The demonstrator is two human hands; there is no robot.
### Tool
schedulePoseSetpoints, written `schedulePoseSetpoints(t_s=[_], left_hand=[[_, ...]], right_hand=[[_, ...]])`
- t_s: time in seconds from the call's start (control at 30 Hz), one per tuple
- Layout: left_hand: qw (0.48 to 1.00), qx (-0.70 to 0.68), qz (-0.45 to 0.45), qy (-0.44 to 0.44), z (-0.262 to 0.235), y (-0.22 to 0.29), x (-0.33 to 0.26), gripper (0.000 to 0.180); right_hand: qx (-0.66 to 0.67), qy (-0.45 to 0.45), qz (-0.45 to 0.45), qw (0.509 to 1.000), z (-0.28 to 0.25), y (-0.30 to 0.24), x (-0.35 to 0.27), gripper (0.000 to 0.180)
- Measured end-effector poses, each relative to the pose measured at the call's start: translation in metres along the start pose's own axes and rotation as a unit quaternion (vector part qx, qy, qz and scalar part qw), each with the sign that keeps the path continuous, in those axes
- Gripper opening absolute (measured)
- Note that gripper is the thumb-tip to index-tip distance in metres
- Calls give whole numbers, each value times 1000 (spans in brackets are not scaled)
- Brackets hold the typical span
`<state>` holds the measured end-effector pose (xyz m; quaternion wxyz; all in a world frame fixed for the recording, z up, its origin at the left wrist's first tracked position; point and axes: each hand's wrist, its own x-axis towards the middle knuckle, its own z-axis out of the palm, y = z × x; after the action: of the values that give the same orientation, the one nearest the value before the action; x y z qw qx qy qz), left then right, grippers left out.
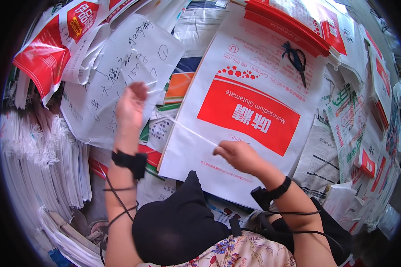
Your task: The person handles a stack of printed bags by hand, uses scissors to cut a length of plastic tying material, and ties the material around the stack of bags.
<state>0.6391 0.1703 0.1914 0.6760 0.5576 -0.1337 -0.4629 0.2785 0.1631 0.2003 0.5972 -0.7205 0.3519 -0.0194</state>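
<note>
A white bag [187, 147] with a large red printed panel lies flat on a stack in front of me. Over its lower part my right hand [239, 155] is closed, thumb and fingertips together on a thin white string [192, 131]. The string runs up and left across the bag's edge. My left hand [131, 107] is raised over a white sheet [116, 58] with black handwriting; its fingers are curled and smeared, and whether they hold anything does not show. Scissors [297, 62] with dark wrapped handles lie on the bag's upper right.
Folded white bags [44, 164] are piled high at the left, and a red-and-white bag [49, 51] hangs over at upper left. More printed bags [374, 147] crowd the right side. A folded red bag edge [285, 26] crosses the far end. Black cables [116, 191] trail from my wrist straps.
</note>
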Motion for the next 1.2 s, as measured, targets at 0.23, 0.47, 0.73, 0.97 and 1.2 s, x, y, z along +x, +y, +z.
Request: schedulePoseSetpoints(t_s=[0.23,0.47,0.73,0.97,1.2], left_hand=[[914,60,-309,-254,8,-93,-112,79],[853,12,-464,-241,32,-99,-140,83],[959,-112,-151,-214,10,-47,-96,68],[937,341,-62,-39,-85,-15,-69,39],[892,19,-317,-322,15,-80,-151,50]], right_hand=[[162,76,160,971,8,-3,9,32],[1,20,-44,999,65,-14,25,20],[43,47,-81,995,79,-31,8,18],[267,170,53,947,61,-48,26,23],[-13,12,-41,999,97,-25,34,24]])
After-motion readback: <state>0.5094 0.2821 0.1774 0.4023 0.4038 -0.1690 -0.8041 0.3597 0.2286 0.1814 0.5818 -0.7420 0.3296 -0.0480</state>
